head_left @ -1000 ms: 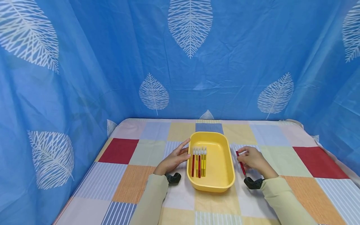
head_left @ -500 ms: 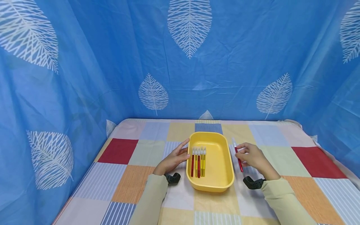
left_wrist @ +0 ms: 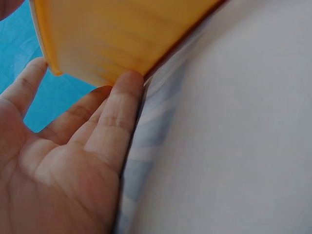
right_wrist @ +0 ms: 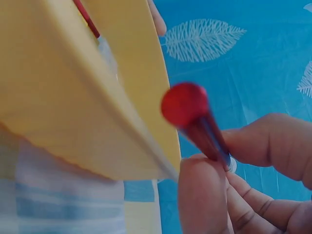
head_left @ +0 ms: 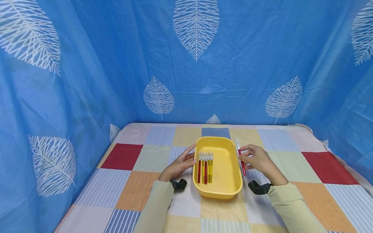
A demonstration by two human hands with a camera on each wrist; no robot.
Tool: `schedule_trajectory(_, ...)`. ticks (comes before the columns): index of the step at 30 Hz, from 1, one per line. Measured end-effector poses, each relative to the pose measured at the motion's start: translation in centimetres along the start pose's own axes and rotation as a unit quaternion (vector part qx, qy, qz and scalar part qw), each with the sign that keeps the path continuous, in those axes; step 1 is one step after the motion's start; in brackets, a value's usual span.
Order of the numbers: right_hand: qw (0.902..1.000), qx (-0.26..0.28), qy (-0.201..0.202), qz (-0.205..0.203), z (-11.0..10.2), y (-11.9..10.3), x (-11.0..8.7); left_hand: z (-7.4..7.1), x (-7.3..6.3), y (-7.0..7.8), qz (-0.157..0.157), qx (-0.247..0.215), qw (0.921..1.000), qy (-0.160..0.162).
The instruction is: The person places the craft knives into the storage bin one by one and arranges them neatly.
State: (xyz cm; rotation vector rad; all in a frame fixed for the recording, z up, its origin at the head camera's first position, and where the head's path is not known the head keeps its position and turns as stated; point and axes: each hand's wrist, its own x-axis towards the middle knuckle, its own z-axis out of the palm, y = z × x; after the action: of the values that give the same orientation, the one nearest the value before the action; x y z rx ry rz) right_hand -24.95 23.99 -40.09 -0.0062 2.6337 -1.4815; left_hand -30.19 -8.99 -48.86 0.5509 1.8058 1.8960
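Observation:
A yellow plastic tray (head_left: pixel 217 195) stands on the cloth between both hands. My left hand (head_left: pixel 181 165) holds its left side, thumb over the rim and fingers (left_wrist: pixel 124 100) against the outer wall. Close by the right rim, my right hand (head_left: pixel 257 159) pinches a slim red pen-shaped tool (head_left: pixel 242 163) between thumb and fingers. Its whitish tapered tip points away from me; in the right wrist view its rounded red end (right_wrist: pixel 184 105) faces the camera. Along the tray's left inside lie several similar tools (head_left: pixel 206 171), red and gold, side by side with whitish tips pointing away.
A patchwork cloth (head_left: pixel 163 187) covers the table. Blue curtains (head_left: pixel 247 64) with white leaf prints hang behind it and at both sides. A black wrist mount (head_left: pixel 179 184) sits under the left wrist, another black mount (head_left: pixel 259 187) under the right.
My right hand has shifted left and slightly away from me with the red tool, bringing it to the tray's right rim and turning it more upright. The left hand and tray stay still.

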Motion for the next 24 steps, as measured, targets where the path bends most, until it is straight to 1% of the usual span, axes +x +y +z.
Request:
schedule_trajectory(4,0.9999,0.010,-0.005,-0.005,0.5,-0.5,0.0,-0.1,0.0,-0.1,0.005,0.001,1.0000,-0.003)
schedule_trajectory(9,0.9997,0.017,-0.014,-0.012,1.1,-0.9,0.3,-0.1,0.0,-0.1,0.003,0.000,1.0000,-0.003)
schedule_trajectory(16,0.9994,0.014,-0.030,0.004,2.0,-1.3,0.9,-0.2,0.1,-0.2,-0.001,0.003,1.0000,-0.001)
schedule_trajectory(24,0.9990,0.012,-0.042,0.012,3.1,-1.8,1.7,-0.5,0.3,-0.3,0.004,0.005,1.0000,-0.005)
